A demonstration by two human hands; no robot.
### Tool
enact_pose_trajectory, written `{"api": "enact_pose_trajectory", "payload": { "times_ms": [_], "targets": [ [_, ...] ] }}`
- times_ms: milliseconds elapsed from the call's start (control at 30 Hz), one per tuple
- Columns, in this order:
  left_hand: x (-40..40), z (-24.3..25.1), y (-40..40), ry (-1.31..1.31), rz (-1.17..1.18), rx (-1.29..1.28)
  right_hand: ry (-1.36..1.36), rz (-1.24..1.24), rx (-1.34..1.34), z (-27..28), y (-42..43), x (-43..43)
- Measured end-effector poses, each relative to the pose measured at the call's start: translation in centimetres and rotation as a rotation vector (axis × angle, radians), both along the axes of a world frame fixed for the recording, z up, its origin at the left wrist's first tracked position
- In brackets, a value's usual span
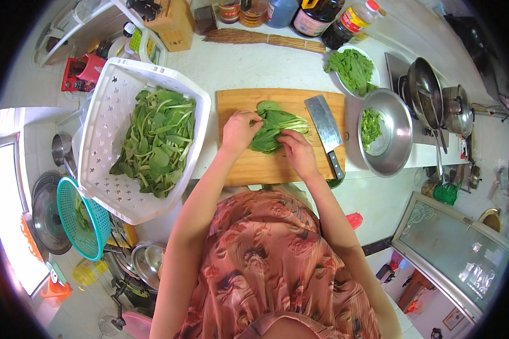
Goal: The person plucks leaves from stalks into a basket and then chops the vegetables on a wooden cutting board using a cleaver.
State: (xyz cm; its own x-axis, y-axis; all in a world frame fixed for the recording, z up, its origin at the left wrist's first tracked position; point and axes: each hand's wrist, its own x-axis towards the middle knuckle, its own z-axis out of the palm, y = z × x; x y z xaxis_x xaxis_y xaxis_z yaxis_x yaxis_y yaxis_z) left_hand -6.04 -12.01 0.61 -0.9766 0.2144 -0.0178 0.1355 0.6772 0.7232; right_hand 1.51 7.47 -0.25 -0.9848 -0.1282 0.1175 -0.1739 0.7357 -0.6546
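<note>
A small bunch of leafy greens lies on the wooden cutting board, leaves to the left and pale stems to the right. My left hand pinches the leafy end between thumb and fingers. Along the near side of the stems, the fingers of my right hand are curled against the bunch; part of their grip is hidden. To the right of the greens, a cleaver lies flat on the board, its black handle pointing toward me and reaching the near right corner.
A white perforated basket with more greens stands left. On the right are a steel bowl holding chopped greens, a plate of lettuce and a wok. A straw brush and several bottles line the back.
</note>
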Motion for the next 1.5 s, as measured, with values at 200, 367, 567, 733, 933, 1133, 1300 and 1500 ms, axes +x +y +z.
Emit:
{"api": "enact_pose_trajectory", "payload": {
  "times_ms": [200, 367, 567, 733, 933, 1133, 1300, 1500],
  "targets": [
    [0.9, -0.9, -1.4, 0.021, -0.129, -0.336, 0.020, 0.085, 0.011, 0.6, -0.1, -0.3],
    [3.4, 2.2, -2.6, 0.190, 0.028, -0.165, 0.110, 0.114, 0.067, 3.5, -2.7, -1.3],
    [6.8, 5.7, -9.7, 0.201, 0.427, 0.065, 0.159, 0.307, -0.070, 7.2, -10.9, -3.8],
    [9.4, 2.7, -17.9, 0.177, 0.748, -0.100, 0.125, 0.556, -0.049, 7.1, -18.2, -5.7],
    [11.3, 2.3, -20.2, -0.110, 0.763, 0.014, 0.052, 0.857, 0.258, 4.1, -22.8, -7.1],
    [11.4, 1.0, -20.5, 0.006, 0.608, -0.475, -0.009, 0.813, 0.487, 3.5, -23.1, -7.9],
    [11.0, 0.9, -20.1, 0.188, 0.705, -0.516, 0.056, 0.713, 0.428, 3.5, -22.2, -8.4],
    [10.5, 0.1, -20.7, -0.028, 0.510, -0.537, 0.083, 0.639, 0.412, 3.8, -22.2, -8.1]
  ]
}}
